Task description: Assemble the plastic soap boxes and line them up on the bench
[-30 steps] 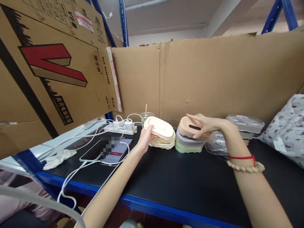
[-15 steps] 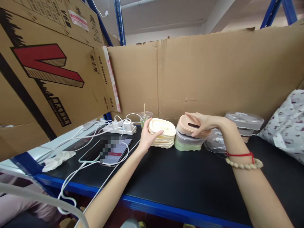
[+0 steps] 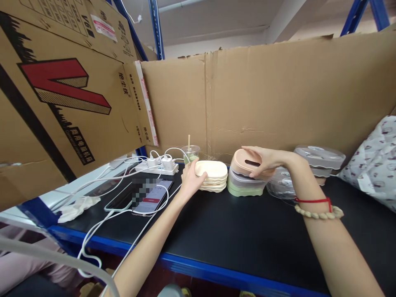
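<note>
My left hand (image 3: 192, 180) is closed around the left end of a stack of cream oval trays (image 3: 213, 167), thumb over the near rim and fingers behind. The top tray lies level and shows its shallow hollow. To the right, my right hand (image 3: 262, 160) grips a peach oval box (image 3: 243, 162) with a dark slot in its top. This box tilts on a lilac oval piece (image 3: 244, 180), which rests on a green one (image 3: 243, 189). The right fingertips are partly hidden behind the peach box.
Clear plastic containers (image 3: 320, 158) stand behind my right wrist. A lidded cup with a straw (image 3: 191, 151) is behind my left hand. Left lie two phones (image 3: 153, 200), cables and a power strip (image 3: 157, 167). A patterned bag (image 3: 375, 161) is far right; cardboard (image 3: 266, 95) walls the back.
The top of the cream stack has come down and lies level, where a raised, tilted cream piece was before. My left hand lowered with it. My right hand stays on the peach box.
</note>
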Action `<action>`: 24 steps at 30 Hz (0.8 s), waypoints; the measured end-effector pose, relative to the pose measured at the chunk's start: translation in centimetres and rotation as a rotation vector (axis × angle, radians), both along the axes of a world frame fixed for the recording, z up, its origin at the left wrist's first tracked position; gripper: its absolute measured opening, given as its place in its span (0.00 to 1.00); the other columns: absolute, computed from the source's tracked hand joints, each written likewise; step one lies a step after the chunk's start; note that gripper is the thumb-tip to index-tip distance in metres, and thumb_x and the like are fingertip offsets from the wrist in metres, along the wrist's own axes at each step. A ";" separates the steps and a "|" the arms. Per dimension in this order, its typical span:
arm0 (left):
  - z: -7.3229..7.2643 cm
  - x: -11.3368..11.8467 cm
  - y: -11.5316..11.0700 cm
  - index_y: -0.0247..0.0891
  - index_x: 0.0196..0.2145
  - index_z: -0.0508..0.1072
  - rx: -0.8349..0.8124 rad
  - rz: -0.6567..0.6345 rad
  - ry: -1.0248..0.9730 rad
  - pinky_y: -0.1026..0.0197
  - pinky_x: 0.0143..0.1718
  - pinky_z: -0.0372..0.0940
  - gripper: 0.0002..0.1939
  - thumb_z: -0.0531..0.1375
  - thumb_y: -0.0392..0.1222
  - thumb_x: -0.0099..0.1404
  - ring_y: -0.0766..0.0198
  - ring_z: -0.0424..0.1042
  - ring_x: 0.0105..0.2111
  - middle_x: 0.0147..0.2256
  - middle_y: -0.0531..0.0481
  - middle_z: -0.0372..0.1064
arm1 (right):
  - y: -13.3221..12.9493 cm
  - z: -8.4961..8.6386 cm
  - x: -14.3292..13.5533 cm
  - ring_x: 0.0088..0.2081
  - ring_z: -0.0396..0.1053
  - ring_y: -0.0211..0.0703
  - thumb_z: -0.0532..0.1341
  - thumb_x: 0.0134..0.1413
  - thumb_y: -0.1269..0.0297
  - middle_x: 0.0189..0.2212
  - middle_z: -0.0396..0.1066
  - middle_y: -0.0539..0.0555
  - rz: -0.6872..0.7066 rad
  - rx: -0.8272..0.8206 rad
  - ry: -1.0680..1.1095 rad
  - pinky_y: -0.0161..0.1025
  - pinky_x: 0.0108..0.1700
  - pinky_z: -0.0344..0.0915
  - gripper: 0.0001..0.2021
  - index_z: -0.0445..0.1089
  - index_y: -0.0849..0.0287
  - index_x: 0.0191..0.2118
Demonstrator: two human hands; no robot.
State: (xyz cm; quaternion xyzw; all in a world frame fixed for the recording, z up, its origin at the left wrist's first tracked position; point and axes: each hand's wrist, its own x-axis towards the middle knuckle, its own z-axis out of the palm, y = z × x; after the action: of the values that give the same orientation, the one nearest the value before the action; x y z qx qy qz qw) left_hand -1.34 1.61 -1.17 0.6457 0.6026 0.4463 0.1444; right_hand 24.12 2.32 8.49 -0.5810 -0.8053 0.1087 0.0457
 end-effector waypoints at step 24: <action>-0.6 1.0 -0.3 0.42 0.46 0.73 0.172 -0.122 0.123 0.43 0.58 0.53 0.19 0.56 0.45 0.57 0.48 0.57 0.59 0.57 0.42 0.61 | -0.6 -0.4 -3.4 0.64 0.44 0.68 0.70 0.24 0.58 0.64 0.47 0.63 -0.195 0.054 -0.229 0.64 0.63 0.39 0.62 0.36 0.51 0.67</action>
State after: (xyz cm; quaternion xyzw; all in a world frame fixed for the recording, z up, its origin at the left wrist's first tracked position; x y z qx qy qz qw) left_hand -0.33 1.33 -1.82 0.7173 0.5293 0.4464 0.0783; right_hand 20.76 1.70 8.10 -0.6637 -0.7475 0.0152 -0.0207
